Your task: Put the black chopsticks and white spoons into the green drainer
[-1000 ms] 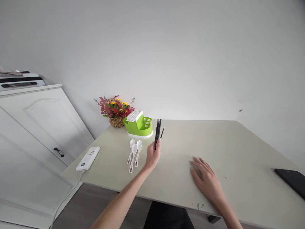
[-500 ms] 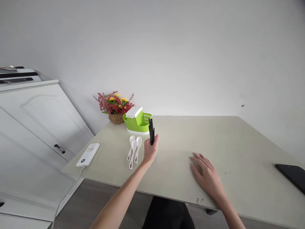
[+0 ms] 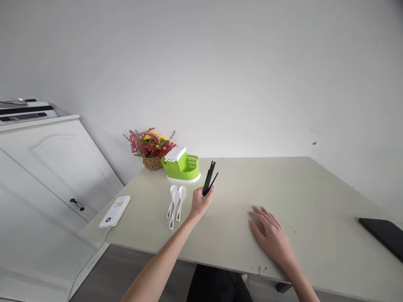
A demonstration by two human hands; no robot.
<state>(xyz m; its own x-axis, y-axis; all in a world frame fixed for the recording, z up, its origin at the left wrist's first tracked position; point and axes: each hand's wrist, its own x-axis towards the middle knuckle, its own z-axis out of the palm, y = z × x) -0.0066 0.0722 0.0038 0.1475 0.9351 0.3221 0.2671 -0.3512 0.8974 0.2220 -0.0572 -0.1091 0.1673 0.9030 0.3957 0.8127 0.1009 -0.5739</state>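
Observation:
A bundle of black chopsticks (image 3: pixel 208 179) sticks up from the closed fist of my left hand (image 3: pixel 200 202). They lean to the right, and one splays away from the others; their lower ends are hidden in the hand. Just left of this hand lie three white spoons (image 3: pixel 175 203) on the table, bowls pointing away from me. Behind them stands a green utensil caddy (image 3: pixel 181 170) with a white slotted top and a white base. My right hand (image 3: pixel 270 233) rests on the tabletop, palm down, fingers stretched out, holding nothing.
A wicker basket of artificial flowers (image 3: pixel 153 162) stands behind the caddy by the wall. At the table's left edge lies a white power bank (image 3: pixel 115 212) with a cable (image 3: pixel 91 262). A black phone (image 3: pixel 382 235) lies at the far right. White cabinets (image 3: pixel 56 180) flank the left.
The chopsticks have tipped from nearly upright to leaning right, and one now spreads from the bundle. The view has shifted slightly upward. My right hand stays flat on the table.

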